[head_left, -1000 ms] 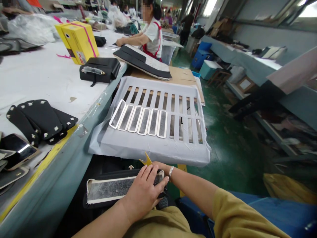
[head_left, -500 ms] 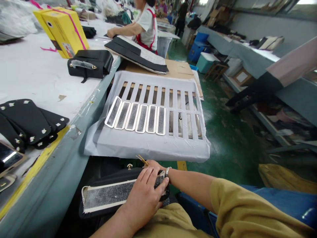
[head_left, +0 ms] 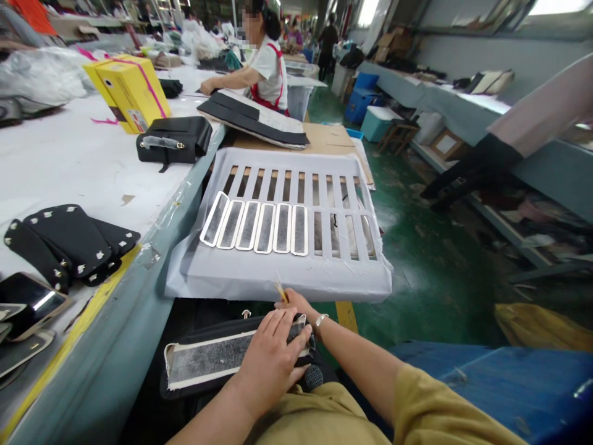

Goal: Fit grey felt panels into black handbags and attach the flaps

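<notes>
A long black bag piece [head_left: 208, 363] lies across my lap, its grey speckled panel edged in off-white. My left hand [head_left: 271, 352] rests flat on the panel's right part, fingers stretched out and thumb apart. Just beyond it, my right hand [head_left: 299, 304], with a silver bracelet at the wrist, is closed on a thin yellow two-pronged tool [head_left: 281, 292]; its exact kind is unclear. Ahead of both hands, several white-edged grey panels [head_left: 265, 228] lie in a row on a pale slotted board [head_left: 278, 278].
On the left table [head_left: 152, 191] are black flaps with metal fittings [head_left: 69, 238], a black bag [head_left: 173, 141] and a yellow box [head_left: 130, 93]. A co-worker [head_left: 266, 68] works beyond, near black sheets [head_left: 250, 120]. Another person's leg [head_left: 472, 164] is at right, above a blue surface [head_left: 491, 383].
The view has tilted up slightly. My right hand has moved a little away from the left hand, and the yellow tool points more upright. My left hand stays on the panel.
</notes>
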`<state>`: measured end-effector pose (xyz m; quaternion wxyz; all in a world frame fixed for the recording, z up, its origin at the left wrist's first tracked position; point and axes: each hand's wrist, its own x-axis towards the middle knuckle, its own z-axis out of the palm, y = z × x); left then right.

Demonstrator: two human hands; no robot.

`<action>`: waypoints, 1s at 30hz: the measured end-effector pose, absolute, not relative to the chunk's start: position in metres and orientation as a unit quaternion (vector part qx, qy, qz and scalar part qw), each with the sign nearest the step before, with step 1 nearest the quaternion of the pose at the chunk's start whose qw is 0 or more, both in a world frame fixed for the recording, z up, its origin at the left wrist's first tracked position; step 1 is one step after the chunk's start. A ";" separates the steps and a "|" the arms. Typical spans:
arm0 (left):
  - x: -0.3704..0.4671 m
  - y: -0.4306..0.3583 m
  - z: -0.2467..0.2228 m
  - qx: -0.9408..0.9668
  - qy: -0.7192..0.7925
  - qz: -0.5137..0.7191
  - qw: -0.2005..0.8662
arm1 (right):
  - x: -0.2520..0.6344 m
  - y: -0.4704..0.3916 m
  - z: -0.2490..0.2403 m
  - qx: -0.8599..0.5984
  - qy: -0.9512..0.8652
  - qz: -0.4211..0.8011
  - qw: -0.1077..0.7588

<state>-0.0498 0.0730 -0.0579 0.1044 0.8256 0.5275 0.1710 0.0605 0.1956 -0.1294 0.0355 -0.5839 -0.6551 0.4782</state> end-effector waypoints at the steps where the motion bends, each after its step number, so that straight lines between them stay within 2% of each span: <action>1: -0.050 0.072 -0.058 0.825 0.528 0.171 0.104 | 0.074 0.196 -0.122 -0.599 -0.658 0.456 0.038; 4: -0.050 0.071 -0.058 0.826 0.528 0.174 0.095 | 0.125 0.190 -0.091 -0.600 -0.688 0.403 0.059; 6: -0.050 0.071 -0.058 0.827 0.526 0.177 0.090 | 0.155 0.179 -0.066 -0.543 -0.723 0.420 0.070; 8: -0.050 0.071 -0.058 0.826 0.526 0.181 0.090 | 0.169 0.167 -0.045 -0.498 -0.735 0.456 0.064; 10: -0.051 0.072 -0.059 0.825 0.525 0.186 0.095 | 0.164 0.157 -0.033 -0.511 -0.743 0.430 0.038; 14: -0.053 0.072 -0.059 0.824 0.521 0.200 0.099 | 0.130 0.148 -0.030 -0.556 -0.800 0.220 -0.055; 17: -0.055 0.073 -0.060 0.824 0.518 0.209 0.097 | 0.115 0.152 -0.032 -0.561 -0.811 0.142 -0.085; 22: -0.057 0.075 -0.058 0.824 0.516 0.209 0.105 | 0.108 0.157 -0.025 -0.536 -0.834 0.084 -0.100; 30: -0.058 0.075 -0.061 0.826 0.514 0.209 0.100 | 0.103 0.163 -0.023 -0.514 -0.848 0.082 -0.104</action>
